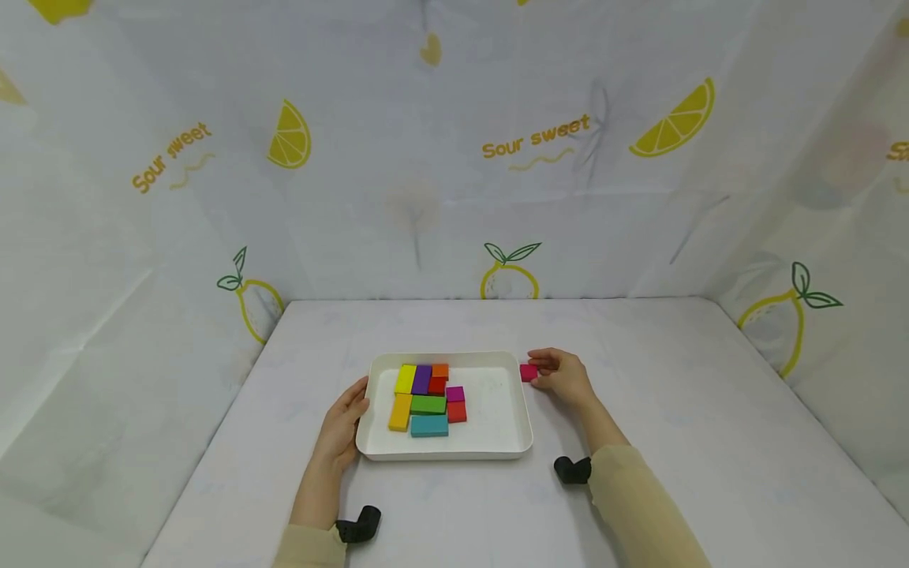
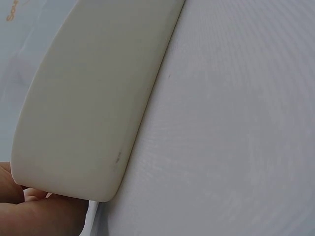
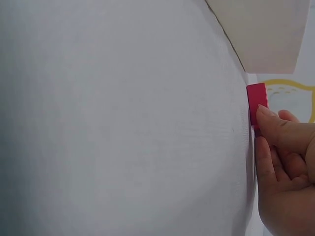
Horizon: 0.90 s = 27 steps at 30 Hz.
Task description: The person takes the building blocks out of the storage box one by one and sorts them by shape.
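A white rectangular tray (image 1: pixel 490 442) stands on the table with several coloured blocks in its left and middle part, among them a green block (image 1: pixel 428 405), a blue block (image 1: pixel 429 426), and a purple block (image 1: pixel 422 379). My left hand (image 1: pixel 342 430) holds the tray's left side, thumb at the rim; the other fingers are partly hidden. Just outside the tray's right wall, my right hand (image 1: pixel 564 379) pinches a pinkish-red block (image 3: pixel 256 101) between thumb and fingers. The left wrist view shows the tray's outer wall (image 2: pixel 88 98) and part of the hand at its corner.
White cloth covers the table (image 1: pixel 454 513). A lemon-printed curtain (image 1: pixel 398 197) rises behind and at both sides. A black wrist mount (image 1: pixel 358 525) sits on the left wrist, and another black mount (image 1: pixel 572 470) on the right.
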{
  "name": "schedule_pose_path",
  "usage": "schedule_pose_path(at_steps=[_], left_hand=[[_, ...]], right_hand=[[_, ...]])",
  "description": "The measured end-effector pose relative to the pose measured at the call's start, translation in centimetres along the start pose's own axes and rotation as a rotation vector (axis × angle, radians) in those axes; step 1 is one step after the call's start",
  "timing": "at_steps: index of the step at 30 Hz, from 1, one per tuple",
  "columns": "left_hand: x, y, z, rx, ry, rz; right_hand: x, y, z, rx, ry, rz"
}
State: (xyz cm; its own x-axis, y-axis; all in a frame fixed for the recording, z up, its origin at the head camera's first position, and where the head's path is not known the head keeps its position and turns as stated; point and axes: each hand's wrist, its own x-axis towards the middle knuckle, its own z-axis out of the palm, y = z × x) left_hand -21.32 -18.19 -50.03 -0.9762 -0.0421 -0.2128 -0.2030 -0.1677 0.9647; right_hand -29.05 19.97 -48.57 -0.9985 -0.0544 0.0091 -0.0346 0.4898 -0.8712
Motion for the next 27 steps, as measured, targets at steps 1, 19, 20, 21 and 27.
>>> schedule_pose_path(at_steps=[1, 19, 20, 21, 27], left_hand=[[0.0, 0.0, 0.0, -0.001, -0.001, 0.001], [-0.1, 0.3, -0.1, -0.040, -0.013, -0.004], [-0.1, 0.3, -0.1, -0.041, -0.011, -0.007], [-0.1, 0.3, -0.1, -0.040, -0.011, -0.006], [-0.1, 0.3, -0.1, -0.052, -0.019, 0.001]], right_hand=[[0.0, 0.0, 0.0, -0.002, 0.000, -0.002], [-0.4, -0.6, -0.2, 0.060, 0.129, 0.043], [-0.4, -0.8, -0.2, 0.072, 0.144, 0.029], [-0.4, -1.0, -0.2, 0.090, 0.156, 0.021], [-0.5, -3.3, 1.0, 0.219, 0.119, -0.028]])
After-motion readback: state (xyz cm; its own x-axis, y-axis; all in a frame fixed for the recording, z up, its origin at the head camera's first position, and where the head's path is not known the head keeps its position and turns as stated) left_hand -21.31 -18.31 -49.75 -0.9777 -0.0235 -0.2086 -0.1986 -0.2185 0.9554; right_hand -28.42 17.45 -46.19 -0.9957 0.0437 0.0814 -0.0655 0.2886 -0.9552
